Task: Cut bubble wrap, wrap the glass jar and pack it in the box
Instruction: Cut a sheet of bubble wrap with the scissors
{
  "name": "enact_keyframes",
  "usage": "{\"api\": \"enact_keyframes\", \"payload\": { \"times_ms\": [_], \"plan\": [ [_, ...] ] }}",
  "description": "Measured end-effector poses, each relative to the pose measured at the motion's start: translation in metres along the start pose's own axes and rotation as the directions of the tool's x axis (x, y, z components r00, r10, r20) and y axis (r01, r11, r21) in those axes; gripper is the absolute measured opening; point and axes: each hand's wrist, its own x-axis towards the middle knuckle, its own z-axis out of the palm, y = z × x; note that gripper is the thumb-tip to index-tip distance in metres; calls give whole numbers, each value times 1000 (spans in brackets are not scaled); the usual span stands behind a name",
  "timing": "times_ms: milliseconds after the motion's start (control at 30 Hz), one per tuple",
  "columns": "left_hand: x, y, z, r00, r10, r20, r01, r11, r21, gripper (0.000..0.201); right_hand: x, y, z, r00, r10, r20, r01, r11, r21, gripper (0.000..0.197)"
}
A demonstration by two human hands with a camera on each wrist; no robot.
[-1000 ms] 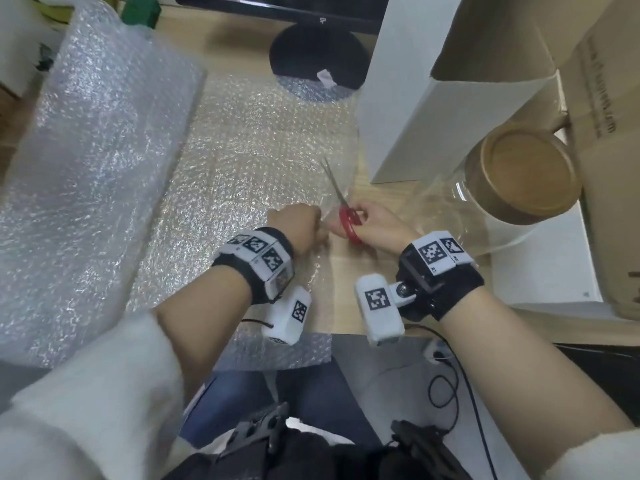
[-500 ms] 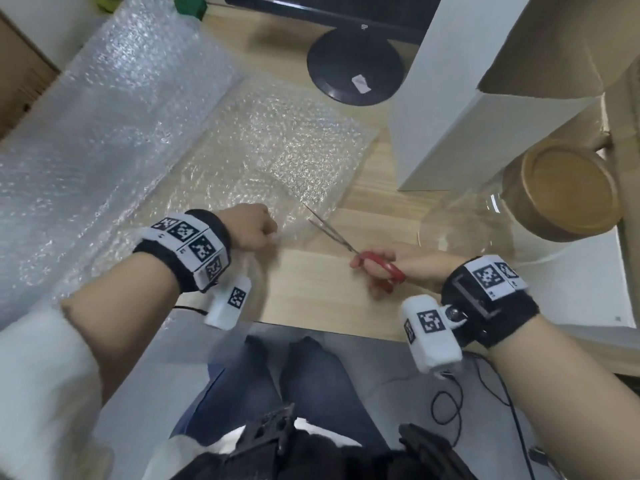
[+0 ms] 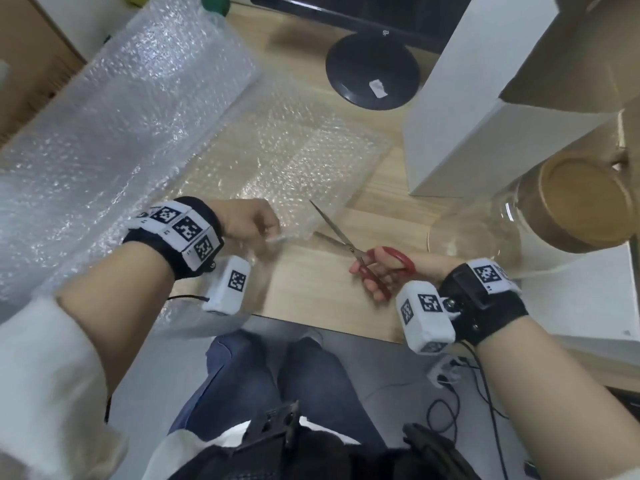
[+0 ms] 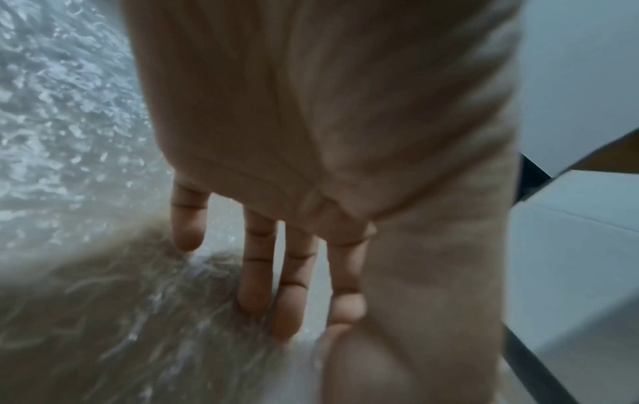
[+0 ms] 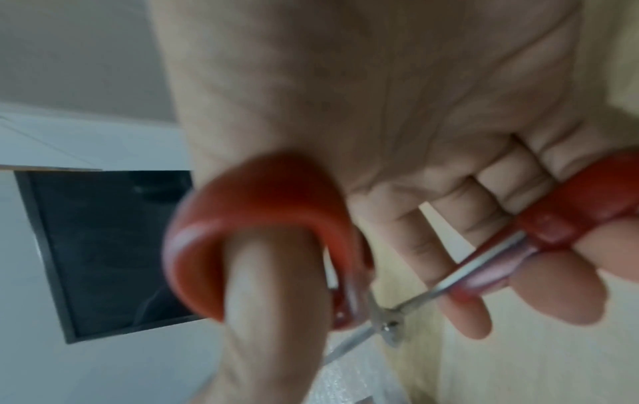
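A flat sheet of bubble wrap (image 3: 287, 161) lies on the wooden desk, running off the big roll (image 3: 114, 112) at the left. My left hand (image 3: 273, 233) pinches the sheet's near edge; in the left wrist view thumb and forefinger of that hand (image 4: 340, 319) meet on the wrap (image 4: 114, 314). My right hand (image 3: 370, 278) grips red-handled scissors (image 3: 349, 249), blades spread apart and pointing at that edge. The handle loops (image 5: 266, 202) sit round thumb and fingers. The glass jar (image 3: 474, 233) with its wooden lid (image 3: 581, 199) stands at the right, beside the open white box (image 3: 485, 109).
A monitor's round black foot (image 3: 374, 71) stands behind the sheet. A brown cardboard flap (image 3: 588, 46) rises over the white box. The desk's front edge (image 3: 311, 323) runs just below my hands, with my legs and cables under it.
My hands have drawn apart: the left pulled the wrap edge leftward, the right moved right and nearer with the scissors. The blades, nearly together before, now stand apart.
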Motion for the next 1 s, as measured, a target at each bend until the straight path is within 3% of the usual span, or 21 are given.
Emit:
{"api": "enact_keyframes", "payload": {
  "times_ms": [100, 200, 433, 567, 800, 1000],
  "plan": [
    [1, 5, 17, 1000, 23, -18, -23, 1000, -11, 16, 10, -10, 5, 998, 63, 9, -63, 996, 67, 73],
    [4, -2, 26, 998, 25, -56, -29, 997, -67, 25, 18, -16, 8, 998, 68, 13, -69, 997, 21, 72],
    [3, -9, 33, 992, 10, -126, -34, 982, -187, 22, 16, -16, 6, 997, 82, -3, -82, 997, -9, 68],
    [-1, -6, 33, 992, 39, -124, -55, 991, -125, 24, 11, -22, 8, 997, 72, -31, -73, 996, -49, 64],
    [-1, -3, 35, 990, 62, -126, -58, 998, 38, 31, 6, -26, 12, 992, 23, -123, -40, 989, -141, 36],
    [4, 5, 35, 992, 11, -128, -6, 999, 37, 20, 6, -33, 13, 991, 23, -132, -52, 974, -221, 36]
  ]
}}
